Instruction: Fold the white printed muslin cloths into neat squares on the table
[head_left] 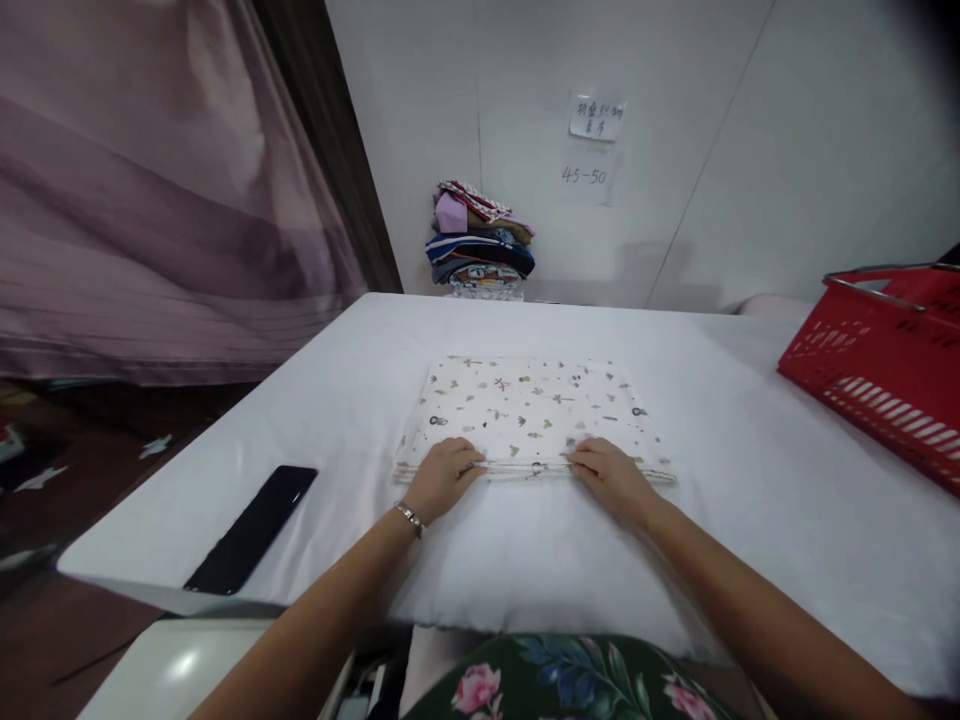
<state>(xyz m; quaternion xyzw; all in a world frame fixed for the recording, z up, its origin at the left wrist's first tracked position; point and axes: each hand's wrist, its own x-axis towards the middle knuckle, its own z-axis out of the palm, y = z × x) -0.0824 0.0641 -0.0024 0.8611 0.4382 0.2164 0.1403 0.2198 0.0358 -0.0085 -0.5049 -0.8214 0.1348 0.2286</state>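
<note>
A white cloth (pixel 525 405) with a small print of leaves and animals lies folded in a flat rectangle on the white-covered table (pixel 735 420). Its layered folded edge faces me. My left hand (pixel 444 474) pinches that near edge left of the middle, thumb in front and fingers on top. To the right, my right hand (pixel 609 474) grips the same edge in a like way, with a gap between the two hands. The fingertips of both are partly hidden in the folds.
A black phone (pixel 253 530) rests at the table's left front. At the right stands a red plastic basket (pixel 885 350) with a metal handle. Behind the table is a stack of folded fabrics (pixel 480 240) by the wall. A pinkish curtain (pixel 150 200) hangs at the left.
</note>
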